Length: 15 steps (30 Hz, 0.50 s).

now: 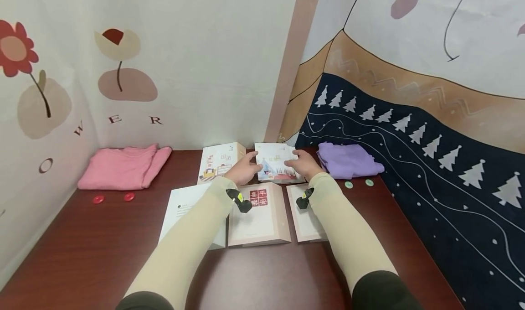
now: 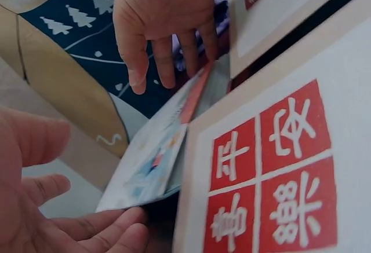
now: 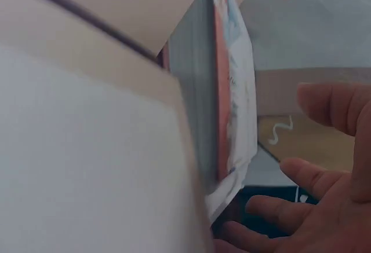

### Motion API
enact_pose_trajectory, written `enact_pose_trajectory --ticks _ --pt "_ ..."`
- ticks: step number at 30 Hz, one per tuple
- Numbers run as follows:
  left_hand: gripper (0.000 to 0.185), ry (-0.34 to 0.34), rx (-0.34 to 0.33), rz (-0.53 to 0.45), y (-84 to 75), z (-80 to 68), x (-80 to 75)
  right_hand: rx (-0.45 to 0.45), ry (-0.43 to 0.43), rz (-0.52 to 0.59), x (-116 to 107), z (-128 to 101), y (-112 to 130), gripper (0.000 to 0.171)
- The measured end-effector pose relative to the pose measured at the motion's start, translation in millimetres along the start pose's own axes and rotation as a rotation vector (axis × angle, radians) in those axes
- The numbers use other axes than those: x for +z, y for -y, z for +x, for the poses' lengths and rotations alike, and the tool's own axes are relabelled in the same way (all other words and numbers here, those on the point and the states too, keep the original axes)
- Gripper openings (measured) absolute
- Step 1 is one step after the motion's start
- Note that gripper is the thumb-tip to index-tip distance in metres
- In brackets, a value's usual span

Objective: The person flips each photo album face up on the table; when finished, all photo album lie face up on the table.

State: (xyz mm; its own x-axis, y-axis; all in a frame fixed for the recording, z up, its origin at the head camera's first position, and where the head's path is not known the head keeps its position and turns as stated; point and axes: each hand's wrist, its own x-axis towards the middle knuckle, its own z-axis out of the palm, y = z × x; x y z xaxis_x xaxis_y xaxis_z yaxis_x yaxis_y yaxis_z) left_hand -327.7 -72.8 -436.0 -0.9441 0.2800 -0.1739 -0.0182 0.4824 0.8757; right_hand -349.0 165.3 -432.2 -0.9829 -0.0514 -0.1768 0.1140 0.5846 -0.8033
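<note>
Both hands reach to the far middle of the dark red surface (image 1: pixel 102 255), where a picture book (image 1: pixel 275 162) with a pale illustrated cover lies flat. The left hand (image 1: pixel 244 167) is at its left edge and the right hand (image 1: pixel 302 163) at its right edge, fingers straight and relaxed, grasping nothing; whether they touch the book I cannot tell. Just near of it lies a book with a red four-character seal (image 1: pixel 258 198), flanked by a white booklet (image 1: pixel 184 209) left and a pale book (image 1: pixel 305 221) right. Another book (image 1: pixel 220 160) sits left of the picture book. Folded pink cloth (image 1: pixel 123 166) lies far left, purple cloth (image 1: pixel 346 159) far right.
</note>
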Motion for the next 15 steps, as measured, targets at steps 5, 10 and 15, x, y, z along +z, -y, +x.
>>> enact_pose_trajectory --ticks 5,10,15 --pt "0.065 -0.017 0.065 -0.092 2.3 -12.3 -17.4 -0.070 0.008 0.001 7.2 -6.1 13.1 0.070" --pt "0.061 -0.103 0.113 -0.121 13.9 -26.1 -44.1 -0.137 0.078 0.065 21.3 -14.5 31.3 0.070" --pt "0.060 -0.175 0.091 -0.071 33.4 -35.1 -71.5 -0.158 0.126 0.071 35.4 -21.5 45.5 0.073"
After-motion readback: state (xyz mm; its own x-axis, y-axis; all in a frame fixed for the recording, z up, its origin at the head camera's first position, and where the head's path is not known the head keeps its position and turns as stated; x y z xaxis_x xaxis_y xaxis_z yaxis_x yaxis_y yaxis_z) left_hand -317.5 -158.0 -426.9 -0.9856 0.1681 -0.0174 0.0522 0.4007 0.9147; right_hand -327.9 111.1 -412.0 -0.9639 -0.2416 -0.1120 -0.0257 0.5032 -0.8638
